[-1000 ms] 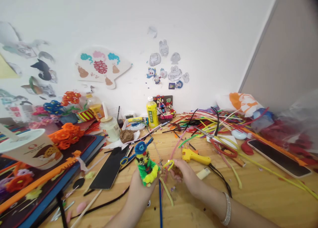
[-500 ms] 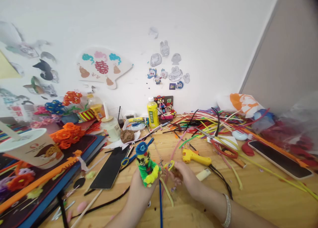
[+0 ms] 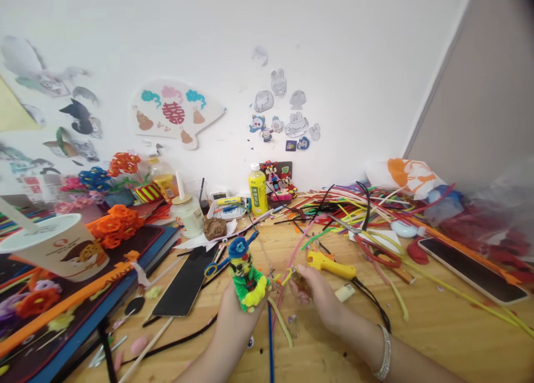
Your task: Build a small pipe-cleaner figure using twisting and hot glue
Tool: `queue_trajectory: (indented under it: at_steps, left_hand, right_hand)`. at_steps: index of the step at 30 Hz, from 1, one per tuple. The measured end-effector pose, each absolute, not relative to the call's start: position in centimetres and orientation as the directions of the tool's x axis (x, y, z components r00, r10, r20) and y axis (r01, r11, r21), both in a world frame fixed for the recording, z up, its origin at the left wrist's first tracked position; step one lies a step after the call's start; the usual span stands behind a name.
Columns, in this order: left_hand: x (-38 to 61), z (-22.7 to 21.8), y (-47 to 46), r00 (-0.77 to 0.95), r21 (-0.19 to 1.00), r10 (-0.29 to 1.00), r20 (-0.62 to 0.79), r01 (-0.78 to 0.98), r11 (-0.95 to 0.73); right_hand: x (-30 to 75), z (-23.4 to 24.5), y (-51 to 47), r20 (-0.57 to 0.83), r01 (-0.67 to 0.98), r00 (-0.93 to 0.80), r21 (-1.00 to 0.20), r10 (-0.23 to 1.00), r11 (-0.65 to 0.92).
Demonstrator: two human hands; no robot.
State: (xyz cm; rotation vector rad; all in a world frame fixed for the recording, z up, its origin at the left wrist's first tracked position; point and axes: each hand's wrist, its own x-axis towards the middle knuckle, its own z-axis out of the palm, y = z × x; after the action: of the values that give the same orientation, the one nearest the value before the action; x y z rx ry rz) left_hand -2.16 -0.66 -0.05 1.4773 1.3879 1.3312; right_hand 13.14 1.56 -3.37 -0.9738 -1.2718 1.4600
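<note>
My left hand [image 3: 233,322] is closed round the base of a small pipe-cleaner figure [image 3: 245,277] with a blue hat, green body and yellow arms, held upright above the wooden table [image 3: 438,333]. My right hand [image 3: 317,296] is just to the figure's right, fingers pinched on a yellow pipe cleaner [image 3: 287,276] that runs from the figure's arm. A silver bracelet [image 3: 384,352] is on my right wrist.
A yellow glue gun [image 3: 331,263] lies right behind my right hand. Loose pipe cleaners [image 3: 354,205] are heaped at the back right, a phone [image 3: 471,263] lies at the right, a paper cup [image 3: 54,249] and orange pipe-cleaner flowers [image 3: 114,224] stand at the left, and a yellow bottle [image 3: 257,189] stands by the wall.
My right hand has shifted slightly right and up with the yellow pipe cleaner. The figure stays in my left hand, hardly moved.
</note>
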Motion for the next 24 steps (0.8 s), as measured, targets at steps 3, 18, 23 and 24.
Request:
queue_trajectory:
  at_steps: [3,18,23,24]
  left_hand:
    - [-2.29,-0.07,-0.67,-0.123,0.949,0.968,0.217,0.259,-0.180]
    - [-2.50,-0.42,-0.43,-0.147,0.942,0.957,0.251,0.265,-0.207]
    - [-2.57,-0.65,-0.30,-0.149,0.934,0.952,0.268,0.281,-0.219]
    - [-2.56,-0.63,-0.32,-0.148,0.934,0.951,0.270,0.280,-0.222]
  right_hand:
    - [13.25,-3.55,1.51,0.038,-0.121,-0.258,-0.993,0.965,0.006]
    - [12.73,-3.93,0.74,-0.001,-0.055,-0.218,-0.998,0.976,-0.013]
    - [12.58,-3.74,0.60,0.028,-0.061,-0.276,-0.998,0.961,0.012]
    - [12.57,-3.72,0.60,0.044,-0.055,-0.279,-0.998,0.959,0.030]
